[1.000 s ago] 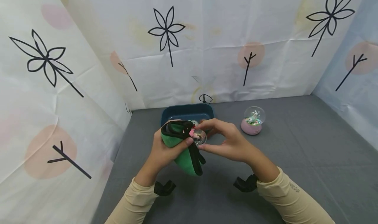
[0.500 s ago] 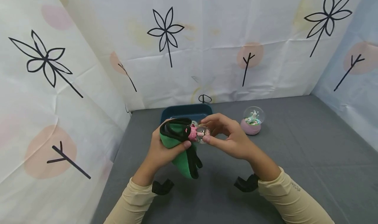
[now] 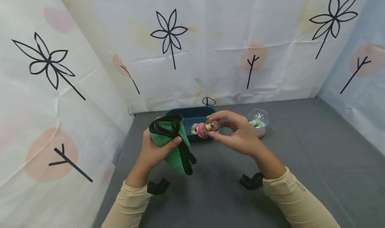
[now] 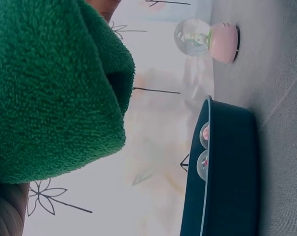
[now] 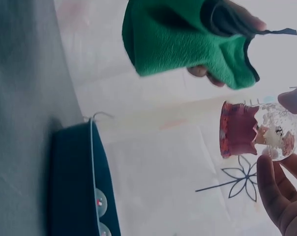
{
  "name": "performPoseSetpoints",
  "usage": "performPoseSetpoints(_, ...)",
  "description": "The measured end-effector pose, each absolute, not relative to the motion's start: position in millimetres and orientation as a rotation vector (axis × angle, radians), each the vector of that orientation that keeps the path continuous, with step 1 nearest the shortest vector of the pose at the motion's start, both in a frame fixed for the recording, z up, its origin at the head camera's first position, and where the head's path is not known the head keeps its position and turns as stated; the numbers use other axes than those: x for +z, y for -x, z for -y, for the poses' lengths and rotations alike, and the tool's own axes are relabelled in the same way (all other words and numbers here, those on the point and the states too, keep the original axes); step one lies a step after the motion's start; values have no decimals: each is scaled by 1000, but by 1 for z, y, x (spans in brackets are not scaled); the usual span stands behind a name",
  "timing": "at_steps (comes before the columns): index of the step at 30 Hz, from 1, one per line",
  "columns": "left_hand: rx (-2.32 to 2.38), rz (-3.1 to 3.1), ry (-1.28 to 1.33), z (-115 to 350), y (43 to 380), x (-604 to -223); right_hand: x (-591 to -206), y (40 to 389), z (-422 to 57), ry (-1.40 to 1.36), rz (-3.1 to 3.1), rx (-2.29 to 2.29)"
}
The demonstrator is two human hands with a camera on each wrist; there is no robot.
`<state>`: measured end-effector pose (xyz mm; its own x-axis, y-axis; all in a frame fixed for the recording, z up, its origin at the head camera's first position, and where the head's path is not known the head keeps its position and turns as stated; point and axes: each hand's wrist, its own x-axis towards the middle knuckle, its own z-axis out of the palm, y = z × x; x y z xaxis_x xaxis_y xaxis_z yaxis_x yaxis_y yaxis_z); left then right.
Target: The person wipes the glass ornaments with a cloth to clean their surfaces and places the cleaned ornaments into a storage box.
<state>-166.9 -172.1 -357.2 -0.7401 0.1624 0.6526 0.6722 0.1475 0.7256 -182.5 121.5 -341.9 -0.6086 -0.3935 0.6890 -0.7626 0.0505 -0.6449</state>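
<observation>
My left hand (image 3: 153, 154) grips a folded green towel (image 3: 171, 136) with black edging, thumb pressed on its front. In the left wrist view the fuzzy towel (image 4: 55, 98) covers most of that hand. My right hand (image 3: 236, 133) pinches a small snow globe (image 3: 202, 131) by its clear ball, tipped on its side with the pink base toward the towel. A gap separates globe and towel in the right wrist view, where the crown-edged base of the snow globe (image 5: 238, 129) shows well. Both hands are raised in front of a dark blue tray (image 3: 183, 112).
Two small clear globes sit inside the tray, one (image 4: 202, 164) with a red and white figure. A larger snow globe (image 3: 258, 120) on a pink base stands on the grey tabletop (image 3: 300, 148), right of the tray. Patterned white cloth walls (image 3: 210, 27) enclose the back and sides.
The towel, earlier against the small snow globe, has moved left and away with my left hand. My right hand keeps the globe and has lifted it slightly, uncovering more of the tray.
</observation>
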Motion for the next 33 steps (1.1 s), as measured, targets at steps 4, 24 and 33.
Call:
performPoseSetpoints(4, -1618, 2023, 795, 176, 166, -355, -342, 196, -115, -1147, 2049, 1424)
performPoseSetpoints(24, -1568, 2032, 802, 201, 163, -341, -373, 281, -29, -1158, 2563, 1045)
performPoseSetpoints(33, -1590, 2047, 794, 200, 162, -337, -392, 303, -11, -1097, 2782, 852)
